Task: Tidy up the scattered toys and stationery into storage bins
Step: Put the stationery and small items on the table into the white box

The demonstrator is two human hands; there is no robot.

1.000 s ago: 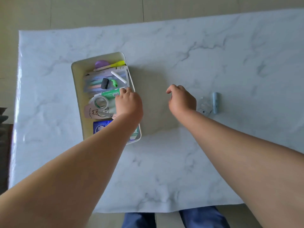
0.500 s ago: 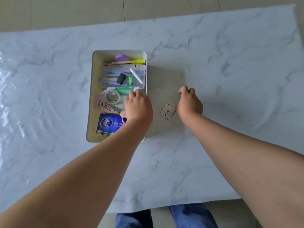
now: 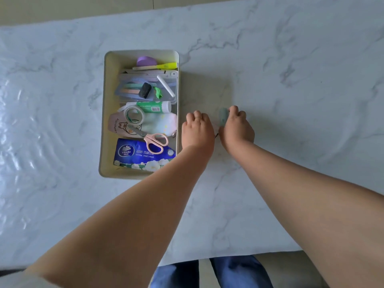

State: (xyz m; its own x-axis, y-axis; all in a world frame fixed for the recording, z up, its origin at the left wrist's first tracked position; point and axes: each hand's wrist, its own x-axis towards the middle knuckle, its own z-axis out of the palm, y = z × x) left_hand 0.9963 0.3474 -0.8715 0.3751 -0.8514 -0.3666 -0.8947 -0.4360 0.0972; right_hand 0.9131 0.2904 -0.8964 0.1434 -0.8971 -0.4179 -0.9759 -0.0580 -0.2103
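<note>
Change: left hand [image 3: 197, 129] has left the bin [image 3: 108, 113] interior; it now sits beside the bin's right wall.
Item: pale green tube [image 3: 223, 117], just right of the bin, pinched in right hand [image 3: 236, 127].
Left hand: fingers curled; contents cannot be told.
Bin: scissors [image 3: 154, 140] atop tissue pack [image 3: 133, 153].

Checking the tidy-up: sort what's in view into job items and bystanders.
Job: storage bin; pale green item in the right hand; left hand; binned scissors, tape roll, tissue pack.
Bystanders: marble table; floor.
</note>
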